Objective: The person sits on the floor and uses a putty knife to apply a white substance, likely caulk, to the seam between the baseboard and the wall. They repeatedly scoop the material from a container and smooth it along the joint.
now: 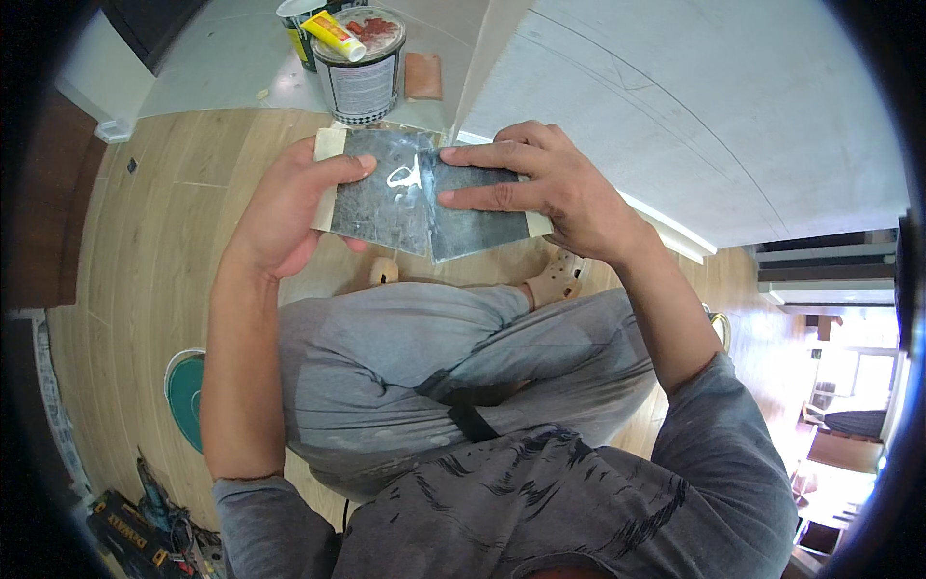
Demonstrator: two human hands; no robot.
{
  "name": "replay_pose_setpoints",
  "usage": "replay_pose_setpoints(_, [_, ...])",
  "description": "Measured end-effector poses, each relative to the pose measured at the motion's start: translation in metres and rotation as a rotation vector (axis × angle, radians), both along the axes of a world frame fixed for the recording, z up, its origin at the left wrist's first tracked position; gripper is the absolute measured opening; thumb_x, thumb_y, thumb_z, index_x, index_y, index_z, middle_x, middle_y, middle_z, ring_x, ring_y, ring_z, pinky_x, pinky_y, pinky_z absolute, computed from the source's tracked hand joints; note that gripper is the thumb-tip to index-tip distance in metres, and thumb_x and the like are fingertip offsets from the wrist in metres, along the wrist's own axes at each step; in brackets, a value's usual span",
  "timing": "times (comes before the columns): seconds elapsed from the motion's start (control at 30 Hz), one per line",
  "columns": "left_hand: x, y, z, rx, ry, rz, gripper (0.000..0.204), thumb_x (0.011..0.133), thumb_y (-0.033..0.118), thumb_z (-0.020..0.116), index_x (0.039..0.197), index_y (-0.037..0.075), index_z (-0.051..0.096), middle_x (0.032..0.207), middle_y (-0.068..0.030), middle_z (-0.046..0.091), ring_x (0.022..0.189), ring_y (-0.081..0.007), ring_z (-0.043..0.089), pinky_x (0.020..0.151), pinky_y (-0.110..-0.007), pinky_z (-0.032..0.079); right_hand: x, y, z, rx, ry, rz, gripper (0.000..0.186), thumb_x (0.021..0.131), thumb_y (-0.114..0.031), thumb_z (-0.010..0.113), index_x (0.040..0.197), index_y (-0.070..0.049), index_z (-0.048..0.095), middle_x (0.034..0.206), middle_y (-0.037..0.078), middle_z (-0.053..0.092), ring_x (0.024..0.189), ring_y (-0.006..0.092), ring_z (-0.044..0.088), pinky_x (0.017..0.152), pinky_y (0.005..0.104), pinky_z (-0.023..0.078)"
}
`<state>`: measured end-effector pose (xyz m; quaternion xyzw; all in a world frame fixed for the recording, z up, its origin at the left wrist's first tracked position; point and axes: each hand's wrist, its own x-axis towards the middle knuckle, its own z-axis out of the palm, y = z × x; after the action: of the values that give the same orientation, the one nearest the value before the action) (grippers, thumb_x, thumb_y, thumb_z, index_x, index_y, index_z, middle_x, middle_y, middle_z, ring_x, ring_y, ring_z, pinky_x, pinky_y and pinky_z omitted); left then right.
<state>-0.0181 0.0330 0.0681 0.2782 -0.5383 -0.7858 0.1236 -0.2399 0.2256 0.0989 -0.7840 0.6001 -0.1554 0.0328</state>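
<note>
In front of my knees I hold two flat, thin metal putty spreaders with pale backing strips. My left hand (282,205) grips the left spreader (376,210) at its strip, thumb on the face and fingers behind. A small white smear of paste (404,176) lies on that face. My right hand (564,193) holds the right spreader (479,225), two fingers laid across its front. The blades' inner edges meet or overlap in the middle; the right blade is streaked grey. My right thumb is hidden behind its spreader.
A paint bucket (357,89) stands ahead with a yellow tube (334,37) on its reddish-stained lid. Beside it lies an orange-brown block (422,76). A pale wall (627,106) rises to the right. A green tub (183,398) and power tools (145,521) are at left.
</note>
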Motion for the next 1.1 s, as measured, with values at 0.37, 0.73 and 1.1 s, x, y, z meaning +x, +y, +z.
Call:
replay_pose_setpoints(0.37, [0.009, -0.028, -0.012, -0.003, 0.042, 0.114, 0.026, 0.095, 0.023, 0.069, 0.112, 0.003, 0.066, 0.095, -0.0051, 0.071, 0.077, -0.0121, 0.068, 0.052, -0.033, 0.055, -0.039, 0.024, -0.195, 0.054, -2.032, -0.681, 0.044, 0.101, -0.013, 0.064, 0.144, -0.012, 0.054, 0.135, 0.009, 0.066, 0.122, 0.0248, 0.061, 0.099, 0.042, 0.048])
replay_pose_setpoints(0.73, [0.01, -0.032, -0.017, -0.019, -0.007, 0.115, 0.026, 0.097, 0.022, 0.068, 0.111, 0.001, 0.066, 0.093, -0.0052, 0.07, 0.073, -0.013, 0.067, 0.051, -0.032, 0.053, -0.01, -0.054, -0.321, -0.458, -2.436, -1.153, 0.018, 0.096, -0.011, 0.06, 0.114, -0.011, 0.058, 0.105, 0.004, 0.064, 0.096, 0.0205, 0.062, 0.08, 0.0369, 0.048])
replay_pose_setpoints(1.1, [0.006, -0.032, -0.018, -0.032, -0.041, 0.1, 0.029, 0.096, 0.023, 0.07, 0.112, 0.0, 0.065, 0.097, -0.007, 0.069, 0.08, -0.0151, 0.065, 0.055, -0.034, 0.053, -0.027, -0.097, -0.326, -0.497, -2.346, -1.338, 0.016, 0.099, -0.008, 0.056, 0.115, -0.003, 0.057, 0.108, 0.01, 0.062, 0.09, 0.022, 0.061, 0.076, 0.0354, 0.051])
